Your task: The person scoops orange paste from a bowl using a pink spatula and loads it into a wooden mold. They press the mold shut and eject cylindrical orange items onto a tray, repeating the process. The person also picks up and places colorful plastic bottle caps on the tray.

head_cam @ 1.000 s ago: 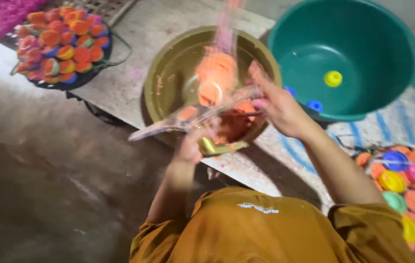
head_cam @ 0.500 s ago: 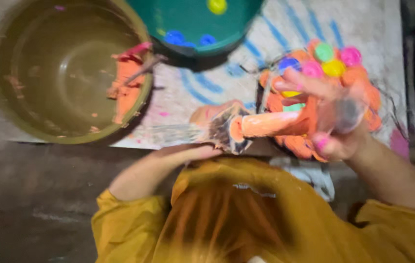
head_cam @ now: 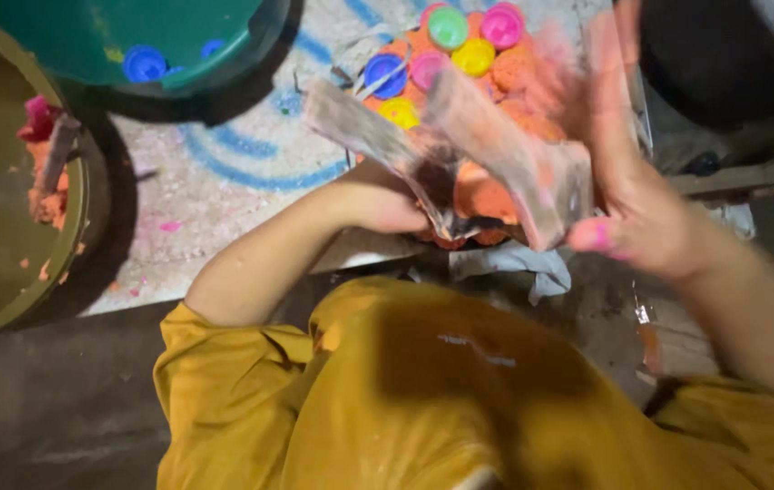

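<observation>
My left hand (head_cam: 387, 204) grips the hinge end of a two-part grey mould (head_cam: 460, 154) that stands opened in a V. A lump of orange material (head_cam: 482, 195) sits between its halves. My right hand (head_cam: 627, 195) is raised beside the right half, palm against it, fingers blurred and stained pink. Both hands are above my lap, over a cluster of orange balls and small coloured caps (head_cam: 460, 45) on the patterned mat (head_cam: 224, 181).
An olive-brown basin (head_cam: 78, 227) with orange paste (head_cam: 47, 195) on its rim is at the left. A green tub (head_cam: 178, 45) holding blue caps is at the top left. A dark vessel (head_cam: 723, 63) stands at the top right. My yellow garment (head_cam: 405, 390) fills the foreground.
The view has swung right, away from the brown basin. The mould, held shut over the basin and then carried across, now stands open over the coloured balls, with my right hand lifted beside it.
</observation>
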